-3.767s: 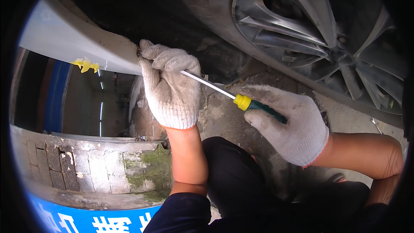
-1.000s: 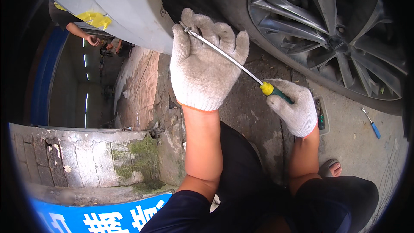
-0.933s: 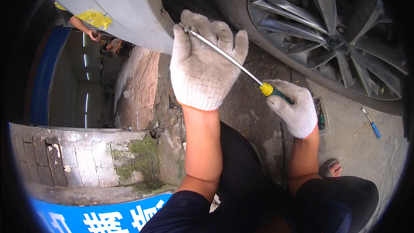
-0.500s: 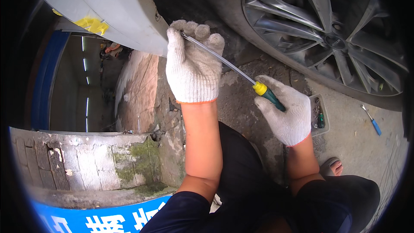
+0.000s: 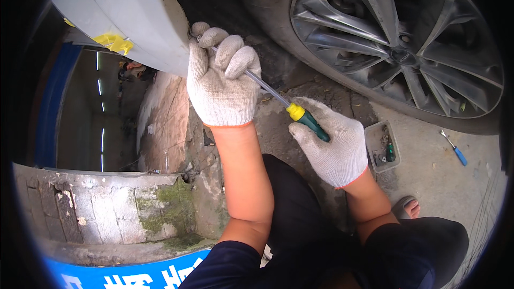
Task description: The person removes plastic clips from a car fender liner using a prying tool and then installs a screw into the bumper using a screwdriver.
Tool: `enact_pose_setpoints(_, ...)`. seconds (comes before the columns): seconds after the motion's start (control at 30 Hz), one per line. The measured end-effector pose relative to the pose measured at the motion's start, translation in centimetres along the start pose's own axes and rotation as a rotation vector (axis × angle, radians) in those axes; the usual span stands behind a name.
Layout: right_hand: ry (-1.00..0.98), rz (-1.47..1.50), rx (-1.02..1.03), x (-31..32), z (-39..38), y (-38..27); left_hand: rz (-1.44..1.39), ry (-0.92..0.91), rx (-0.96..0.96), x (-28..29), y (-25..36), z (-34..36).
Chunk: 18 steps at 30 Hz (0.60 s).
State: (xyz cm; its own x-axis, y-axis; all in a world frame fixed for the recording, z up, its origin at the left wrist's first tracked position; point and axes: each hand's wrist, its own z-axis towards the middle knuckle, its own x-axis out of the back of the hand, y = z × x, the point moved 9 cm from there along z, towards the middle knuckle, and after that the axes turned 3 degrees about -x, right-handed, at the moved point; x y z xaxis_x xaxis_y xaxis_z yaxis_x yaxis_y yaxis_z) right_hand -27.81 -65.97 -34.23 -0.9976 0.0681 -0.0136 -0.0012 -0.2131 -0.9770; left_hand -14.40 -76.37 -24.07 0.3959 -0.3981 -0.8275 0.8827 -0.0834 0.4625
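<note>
Both hands wear white knitted gloves with orange cuffs. My right hand (image 5: 334, 142) grips the green and yellow handle of a long screwdriver (image 5: 309, 122). My left hand (image 5: 224, 77) has its fingers curled around the steel shaft farther up, close to the tip. That tip is by the edge of the light grey car bumper (image 5: 155, 16), at the wheel arch; the exact contact point is hidden behind the left fingers. The black wheel arch lining (image 5: 206, 0) lies just beyond the left hand.
A tyre with a silver alloy wheel (image 5: 401, 56) fills the upper right. Below it are a plastic box (image 5: 375, 163) of small parts and a blue-handled tool (image 5: 455, 150) on the ground. Yellow tape (image 5: 113, 43) sticks to the bumper. A low mossy wall (image 5: 118, 203) stands left, with another person (image 5: 134, 68) beyond.
My left fingers have closed around the screwdriver shaft, where the palm was open beneath it. Both hands and the screwdriver have shifted left in the view.
</note>
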Motion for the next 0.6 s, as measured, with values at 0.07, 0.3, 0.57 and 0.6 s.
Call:
enact_pose_setpoints(0.07,-0.008,-0.023,-0.012,-0.1,-0.1,-0.2,-0.028,0.008,-0.006,0.0,0.0,0.1)
enact_pose_setpoints(0.3,0.049,-0.223,0.048,1.2,-0.3,-2.4,-0.099,-0.039,-0.083,-0.9,-0.1,0.2)
enact_pose_setpoints(0.57,0.063,-0.234,0.106,2.2,0.6,-3.6,-0.309,-0.075,-0.138,-0.6,-0.1,1.9)
enact_pose_setpoints(0.6,0.056,-0.219,0.104,2.2,0.7,-3.5,-0.293,-0.085,-0.156,-0.7,-0.1,2.1)
